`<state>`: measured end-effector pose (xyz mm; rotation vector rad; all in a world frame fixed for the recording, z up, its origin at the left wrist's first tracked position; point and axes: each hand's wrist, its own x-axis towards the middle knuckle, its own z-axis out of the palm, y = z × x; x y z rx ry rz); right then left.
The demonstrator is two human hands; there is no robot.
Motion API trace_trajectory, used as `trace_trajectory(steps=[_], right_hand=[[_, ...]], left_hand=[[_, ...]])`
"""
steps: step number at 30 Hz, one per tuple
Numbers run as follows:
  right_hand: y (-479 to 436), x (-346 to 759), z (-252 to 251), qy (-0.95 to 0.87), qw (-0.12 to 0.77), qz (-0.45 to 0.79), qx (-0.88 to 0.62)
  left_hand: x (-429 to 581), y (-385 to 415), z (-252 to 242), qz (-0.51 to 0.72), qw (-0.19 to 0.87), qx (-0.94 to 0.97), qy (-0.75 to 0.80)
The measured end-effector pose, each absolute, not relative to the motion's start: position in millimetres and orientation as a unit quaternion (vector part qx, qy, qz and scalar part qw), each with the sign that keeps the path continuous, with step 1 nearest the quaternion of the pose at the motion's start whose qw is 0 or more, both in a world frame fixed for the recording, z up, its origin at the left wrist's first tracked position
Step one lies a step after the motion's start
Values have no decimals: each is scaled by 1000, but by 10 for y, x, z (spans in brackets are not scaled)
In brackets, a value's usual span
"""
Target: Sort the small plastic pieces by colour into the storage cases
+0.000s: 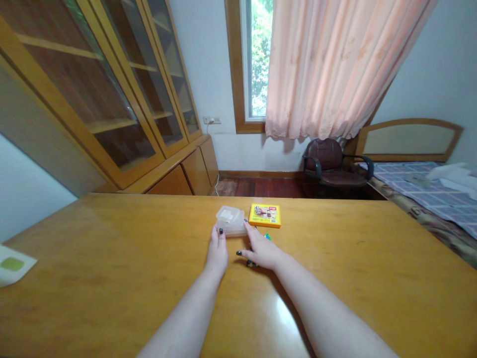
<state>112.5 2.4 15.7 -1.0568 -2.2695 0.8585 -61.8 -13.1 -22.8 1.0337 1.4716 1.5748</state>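
Note:
A clear plastic box [235, 229] with its lid seemingly raised or stacked on top rests on the wooden table [149, 278]. My left hand [217, 252] grips its near left corner, thumb against the front side. Fingertips of my right hand [261, 249] reach the box's right side, with the thumb stretched out and apart. Under and around that hand lie small coloured pieces, partly hidden; a green and blue one [267, 237] and some dark ones [252, 264] peek out. Just behind the right hand lies a flat yellow box [265, 215] with a printed picture.
On the table's left edge is a white sheet with a green patch [13, 263]. Beyond the table stand a glass-fronted cabinet [164, 144], a brown armchair [328, 161] and a bed [421, 184]. A pink curtain [328, 64] hangs at the window.

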Motion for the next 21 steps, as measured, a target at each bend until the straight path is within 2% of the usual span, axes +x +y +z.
trace_trajectory(steps=[7,10,15,21], right_hand=[[99,1233,276,-846,250,199,-428],[198,1354,246,-828,237,130,-491],[294,1446,149,-795,162,112,-573],[302,1417,89,-699,173,78,-689]], left_hand=[[-579,-172,-144,557,300,447,632],[-622,-148,-144,547,304,461,629],[-681,-106,-141,554,322,441,628],[-697,-56,-181,595,388,354,609]])
